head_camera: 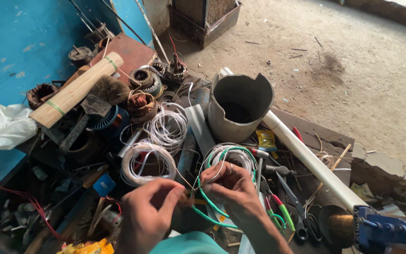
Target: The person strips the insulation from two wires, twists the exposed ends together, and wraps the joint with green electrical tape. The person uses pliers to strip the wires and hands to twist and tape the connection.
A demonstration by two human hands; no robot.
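Both hands, left hand [149,207] and right hand [229,186], are pinching a thin green wire [207,200] just below the grey pot [236,106]; it looks light, springy, best gripped near its end.

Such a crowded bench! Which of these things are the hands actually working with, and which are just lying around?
In use:
left hand
right hand
green wire
thin white wire

Lying about:
white wire coils
grey cut pipe
white tube
bamboo stick bundle
scissors

Left hand [149,209]: fingers curled, thumb and forefinger pinched, just left of green wire [207,200].
Right hand [231,186]: fingers bent, fingertips pinched at green wire, touching left fingertips.
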